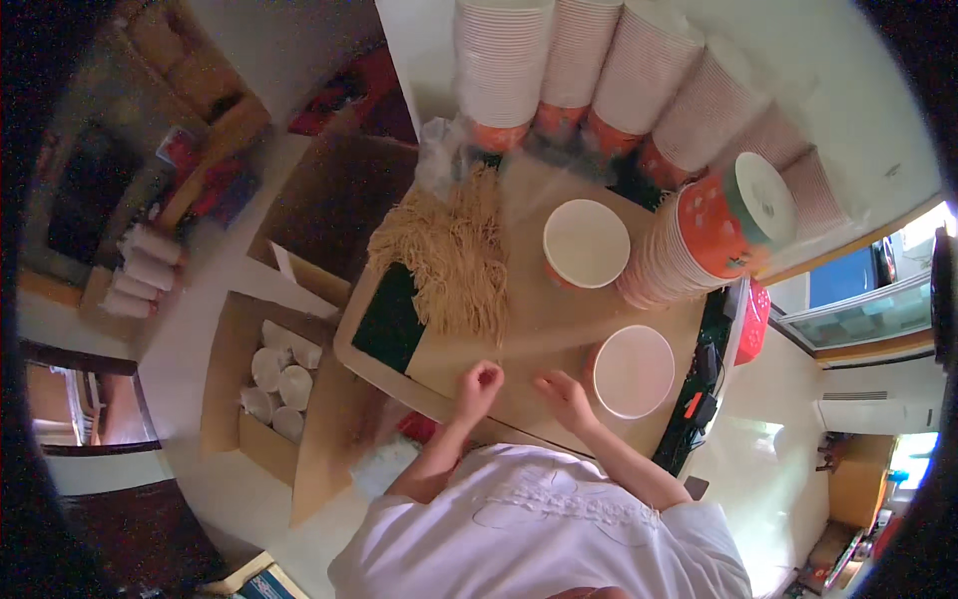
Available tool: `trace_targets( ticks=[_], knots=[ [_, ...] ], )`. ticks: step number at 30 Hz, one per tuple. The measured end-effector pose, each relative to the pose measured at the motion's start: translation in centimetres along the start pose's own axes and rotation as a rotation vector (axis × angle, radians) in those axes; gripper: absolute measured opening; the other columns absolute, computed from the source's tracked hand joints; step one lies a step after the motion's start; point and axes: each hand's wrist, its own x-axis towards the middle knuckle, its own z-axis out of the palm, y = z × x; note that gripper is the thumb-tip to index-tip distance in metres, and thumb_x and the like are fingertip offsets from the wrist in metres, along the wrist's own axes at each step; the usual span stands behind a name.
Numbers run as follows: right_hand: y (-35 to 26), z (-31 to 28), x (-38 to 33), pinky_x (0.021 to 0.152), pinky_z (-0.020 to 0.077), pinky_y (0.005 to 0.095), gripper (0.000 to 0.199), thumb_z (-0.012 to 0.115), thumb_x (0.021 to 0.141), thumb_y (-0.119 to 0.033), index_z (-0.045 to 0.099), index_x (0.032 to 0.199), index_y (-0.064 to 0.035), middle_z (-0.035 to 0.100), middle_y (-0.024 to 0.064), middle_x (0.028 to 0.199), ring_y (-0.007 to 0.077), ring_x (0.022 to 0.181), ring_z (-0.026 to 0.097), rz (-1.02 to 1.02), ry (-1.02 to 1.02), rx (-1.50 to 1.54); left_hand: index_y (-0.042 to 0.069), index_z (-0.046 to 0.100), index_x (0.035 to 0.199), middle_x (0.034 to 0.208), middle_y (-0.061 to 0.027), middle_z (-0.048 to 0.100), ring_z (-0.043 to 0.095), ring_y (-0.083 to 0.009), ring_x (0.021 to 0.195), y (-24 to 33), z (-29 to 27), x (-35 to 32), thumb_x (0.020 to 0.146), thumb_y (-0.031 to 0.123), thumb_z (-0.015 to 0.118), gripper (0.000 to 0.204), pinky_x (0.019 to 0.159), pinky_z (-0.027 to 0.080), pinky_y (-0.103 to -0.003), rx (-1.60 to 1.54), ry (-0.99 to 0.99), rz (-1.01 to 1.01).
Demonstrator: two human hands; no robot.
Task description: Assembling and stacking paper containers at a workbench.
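Note:
My left hand (479, 390) is over the near part of the table, fingers curled in a pinch; whatever they hold, if anything, is too small to make out. A short way to its right, my right hand (562, 396) is also closed, fingertips pressed together and pointing toward the left hand. Beyond my left hand lies a large bundle of tan stringy strands (459, 262), its loose ends trailing toward me. Right beside my right hand stands a round white paper tub (633, 371). Another white paper tub (587, 245) stands farther back. Both tubs are open at the top.
A leaning stack of orange-patterned tubs (707, 232) occupies the table's right side. Tall stacks of white-rimmed tubs (504, 60) line the wall behind. On the floor at left, a cardboard box (267, 454) holds several white rolls or cups. A red basket (754, 321) is beyond the right edge.

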Motion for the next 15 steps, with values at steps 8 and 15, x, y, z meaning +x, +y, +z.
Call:
trace_targets(
  ticks=[8,15],
  knots=[
    [-5.3,0.6,0.2,0.07,0.0466,0.0259,0.029,0.048,0.09,-0.026,0.057,0.094,0.0008,0.059,0.0051,0.085,0.0125,0.079,0.056,0.392,-0.261,0.51,0.002,0.057,0.08,0.067,-0.0062,0.059,0.057,-0.0136,0.062,1.6,1.0,-7.8,0.074,0.003,0.06,0.006,0.058,0.046,-0.025,0.027,-0.201,0.097],
    [-10.5,-9.0,-1.3,0.048,0.0323,0.0203,0.019,0.045,0.091,-0.019,0.053,0.084,-0.0038,0.042,-0.0032,0.063,0.0054,0.053,0.038,0.328,0.164,0.896,0.003,0.058,0.071,0.069,-0.0087,0.059,0.058,-0.0196,0.063,1.4,0.2,-7.8,0.07,0.009,0.061,0.007,0.056,0.045,-0.031,0.38,-0.392,0.072]
  ],
)
